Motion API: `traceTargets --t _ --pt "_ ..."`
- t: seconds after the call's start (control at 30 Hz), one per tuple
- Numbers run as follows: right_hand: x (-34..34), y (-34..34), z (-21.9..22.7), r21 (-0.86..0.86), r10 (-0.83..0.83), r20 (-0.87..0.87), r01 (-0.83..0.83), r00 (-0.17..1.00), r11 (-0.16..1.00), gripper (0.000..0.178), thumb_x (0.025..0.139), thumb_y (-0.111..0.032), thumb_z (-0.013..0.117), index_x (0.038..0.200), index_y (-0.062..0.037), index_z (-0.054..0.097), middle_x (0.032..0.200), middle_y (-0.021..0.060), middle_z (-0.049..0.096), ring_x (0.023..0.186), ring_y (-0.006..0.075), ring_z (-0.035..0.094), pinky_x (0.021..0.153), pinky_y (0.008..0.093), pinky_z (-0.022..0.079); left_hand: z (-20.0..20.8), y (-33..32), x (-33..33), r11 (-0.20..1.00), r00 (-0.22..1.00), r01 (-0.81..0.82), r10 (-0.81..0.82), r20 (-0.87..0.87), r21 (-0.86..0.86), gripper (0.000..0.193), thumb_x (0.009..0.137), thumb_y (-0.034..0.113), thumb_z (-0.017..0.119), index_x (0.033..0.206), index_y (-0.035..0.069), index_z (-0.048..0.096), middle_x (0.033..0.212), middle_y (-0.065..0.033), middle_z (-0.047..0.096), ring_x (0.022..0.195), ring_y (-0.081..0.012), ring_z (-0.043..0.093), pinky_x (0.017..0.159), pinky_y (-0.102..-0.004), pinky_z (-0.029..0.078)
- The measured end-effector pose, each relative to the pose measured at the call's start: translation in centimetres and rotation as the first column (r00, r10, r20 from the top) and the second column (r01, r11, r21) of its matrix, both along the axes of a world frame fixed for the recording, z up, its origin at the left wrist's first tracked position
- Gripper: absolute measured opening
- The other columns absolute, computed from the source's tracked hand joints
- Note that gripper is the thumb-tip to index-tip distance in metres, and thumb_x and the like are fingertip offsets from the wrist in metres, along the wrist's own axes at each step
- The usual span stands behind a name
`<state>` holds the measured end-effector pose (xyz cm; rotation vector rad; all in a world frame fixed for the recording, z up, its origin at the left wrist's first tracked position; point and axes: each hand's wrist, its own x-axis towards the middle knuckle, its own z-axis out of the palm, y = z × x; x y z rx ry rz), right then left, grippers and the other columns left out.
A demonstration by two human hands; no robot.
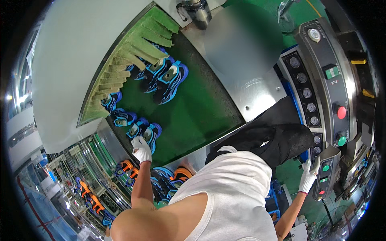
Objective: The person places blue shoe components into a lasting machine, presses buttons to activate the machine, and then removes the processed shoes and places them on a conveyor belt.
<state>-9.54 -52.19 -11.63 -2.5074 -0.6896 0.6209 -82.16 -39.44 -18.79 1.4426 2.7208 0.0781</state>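
My left hand (141, 150), in a white glove, is at the near left edge of the green belt. Its fingers are closed at the end of a blue and black sports shoe (152, 135); the fingertips are partly hidden. Another such shoe (137, 127) lies just beyond it. My right hand (309, 176), also in a white glove, is beside a small control box (325, 173) with green and red buttons. Its fingers are stretched out and apart, near the green button, and it holds nothing. Whether they touch the box is unclear.
A green conveyor belt (193, 116) carries more shoes, some under a green strip curtain (132, 56). Orange and blue shoes (183, 174) lie near my left arm. At right stands a machine panel (327, 84) with gauges and buttons. A metal flask (197, 13) stands at the back.
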Motion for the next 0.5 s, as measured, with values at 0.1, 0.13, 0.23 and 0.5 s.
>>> traceTargets --t 0.1,0.13,0.23,0.5 --pt "-4.8 6.4 3.3 0.173 0.19 0.028 -0.192 0.981 0.966 0.063 0.101 -0.02 0.07 0.156 -0.0015 0.045 0.155 0.0174 0.054 0.14 0.0259 0.053 0.115 0.0387 0.045 0.7 3.4 3.1 0.956 0.949 0.244 -0.27 0.161 0.163 0.014 0.093 0.014 0.067 0.1 0.002 0.069 0.1 -0.0193 0.067 0.095 -0.0401 0.065 0.087 -0.0477 0.053" --pt "-6.1 7.7 4.5 0.107 0.372 0.161 -0.391 0.914 0.914 0.065 0.098 -0.019 0.072 0.154 -0.0005 0.046 0.154 0.019 0.054 0.14 0.0289 0.054 0.116 0.0401 0.044 1.2 6.3 6.6 0.928 0.9 0.329 -0.364 0.24 0.176 0.013 0.09 0.012 0.069 0.099 0.002 0.069 0.099 -0.0191 0.067 0.095 -0.0397 0.065 0.086 -0.0477 0.053" --pt "-13.0 14.1 9.0 0.268 0.398 -0.326 -0.32 0.858 0.909 0.071 0.09 -0.02 0.079 0.15 0.0024 0.049 0.151 0.0241 0.055 0.137 0.0378 0.056 0.118 0.0425 0.042 2.9 12.5 16.6 0.77 0.652 0.546 -0.637 0.41 0.33 0.015 0.082 0.006 0.075 0.093 0.003 0.066 0.096 -0.0172 0.066 0.093 -0.0375 0.065 0.083 -0.0468 0.052" --pt "-11.7 13.8 9.1 0.137 0.542 0.344 -0.613 0.766 0.778 0.04 0.084 -0.018 0.07 0.12 -0.0031 0.062 0.112 0.0209 0.066 0.107 0.042 0.065 0.094 0.0488 0.054 18.0 16.2 48.9 -0.274 -0.626 0.655 -0.719 0.303 0.704 0.019 0.081 0.003 0.076 0.098 0.003 0.067 0.101 -0.0153 0.066 0.09 -0.0308 0.068 0.077 -0.039 0.055"
